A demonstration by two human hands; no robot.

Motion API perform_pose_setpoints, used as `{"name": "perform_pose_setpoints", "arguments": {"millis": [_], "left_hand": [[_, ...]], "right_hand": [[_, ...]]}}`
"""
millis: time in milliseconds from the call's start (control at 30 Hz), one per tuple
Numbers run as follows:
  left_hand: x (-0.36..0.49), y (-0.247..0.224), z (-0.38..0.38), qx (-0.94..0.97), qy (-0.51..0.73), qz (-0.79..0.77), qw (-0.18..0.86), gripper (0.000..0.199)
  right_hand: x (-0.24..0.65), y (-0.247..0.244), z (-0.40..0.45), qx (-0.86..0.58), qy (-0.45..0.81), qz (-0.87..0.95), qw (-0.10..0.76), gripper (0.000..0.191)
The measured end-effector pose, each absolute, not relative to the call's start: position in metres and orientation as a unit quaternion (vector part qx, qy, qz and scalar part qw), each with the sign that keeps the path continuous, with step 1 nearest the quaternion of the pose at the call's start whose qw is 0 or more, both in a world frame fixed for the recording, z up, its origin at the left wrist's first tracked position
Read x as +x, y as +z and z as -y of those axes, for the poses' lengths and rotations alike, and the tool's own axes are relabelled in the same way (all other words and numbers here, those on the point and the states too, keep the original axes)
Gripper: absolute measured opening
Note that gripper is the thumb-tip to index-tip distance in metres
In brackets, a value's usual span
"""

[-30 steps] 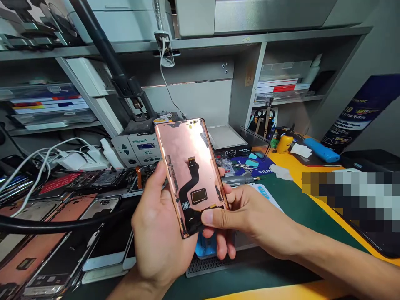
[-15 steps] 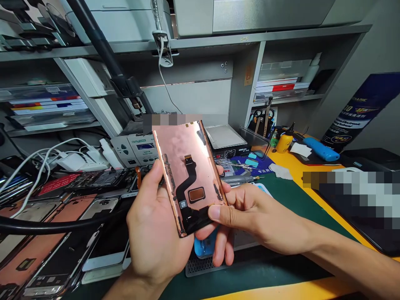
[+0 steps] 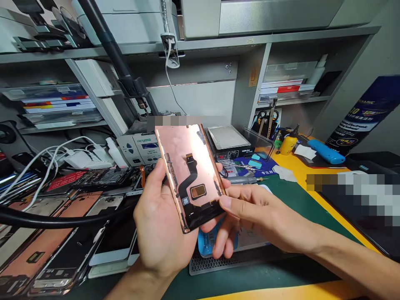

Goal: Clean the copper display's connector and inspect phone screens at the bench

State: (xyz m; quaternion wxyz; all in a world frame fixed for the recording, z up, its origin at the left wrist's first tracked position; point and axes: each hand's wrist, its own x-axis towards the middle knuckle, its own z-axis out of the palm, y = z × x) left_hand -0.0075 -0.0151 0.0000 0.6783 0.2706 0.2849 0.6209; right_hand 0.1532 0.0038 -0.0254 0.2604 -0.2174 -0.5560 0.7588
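Note:
A phone screen [image 3: 175, 146] is held up in front of me, tilted, its copper-coloured back facing me. A black flex cable [image 3: 188, 180] runs down that back to a black lower edge, beside a small framed rectangle. My left hand [image 3: 165, 221] cradles the screen from beneath, with the thumb along its left edge and fingertips showing past the right edge. My right hand [image 3: 250, 210] pinches the lower right corner between thumb and index finger; its other fingers hang below. Under the hands, a blue packet [image 3: 206, 246] lies on a perforated grey tray [image 3: 203, 266], partly hidden.
Several phone screens and frames [image 3: 75, 241] line the left, crossed by a black cable [image 3: 62, 221]. Behind stand a control box [image 3: 137, 150] and a flat-topped heating plate [image 3: 231, 139]. At right are a yellow bottle [image 3: 288, 143], a blue-handled tool [image 3: 326, 152] and a large spray can [image 3: 365, 116].
The whole view has shifted slightly, so the shelf and bench appear farther right. My right thumb has slid a little up toward the screen's right edge, uncovering more of the black lower edge.

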Motion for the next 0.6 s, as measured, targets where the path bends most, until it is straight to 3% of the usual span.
{"name": "perform_pose_setpoints", "arguments": {"millis": [133,367,600], "left_hand": [[-0.005,0.002,0.014,0.24,0.652,-0.306,0.651,0.059],[0.004,-0.001,0.021,0.188,0.678,-0.332,0.628,0.066],[0.01,0.004,0.026,0.178,0.652,-0.388,0.627,0.079]], "right_hand": [[0.143,-0.029,0.0,-0.228,0.754,0.528,0.318,0.019],[0.124,-0.043,0.009,-0.26,0.759,0.482,0.352,0.038],[0.124,-0.044,0.011,-0.274,0.754,0.472,0.365,0.04]]}}
